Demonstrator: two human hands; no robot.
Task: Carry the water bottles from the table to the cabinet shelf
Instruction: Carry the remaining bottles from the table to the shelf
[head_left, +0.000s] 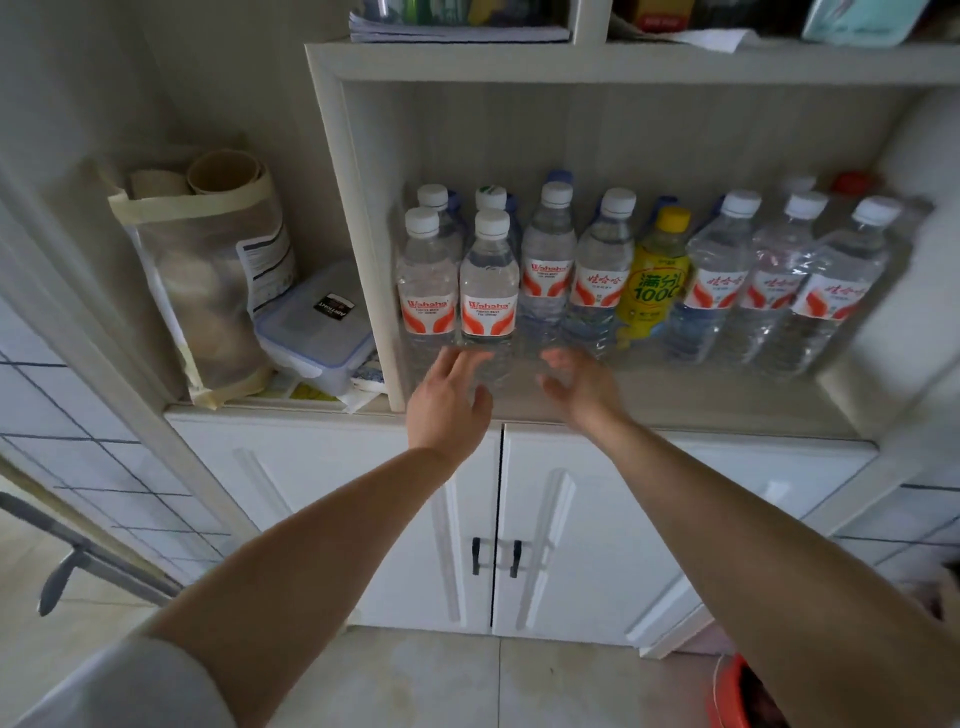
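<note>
Several clear water bottles with white caps and red-and-white labels stand in rows on the white cabinet shelf (675, 410). The nearest small bottle (488, 291) stands at the front left of the row, with another small one (427, 280) to its left. My left hand (449, 400) hovers just below and in front of that nearest bottle, fingers spread, holding nothing. My right hand (579, 384) is beside it, in front of the taller bottles (597, 275), fingers apart and empty. Neither hand visibly touches a bottle.
A yellow drink bottle (657, 275) stands among the water bottles. Left of the shelf's side wall (358, 249) sit a plastic lidded box (317, 332) and a bag with paper rolls (208, 270). Below are two closed cabinet doors (571, 535). A red bucket (732, 696) stands on the floor at right.
</note>
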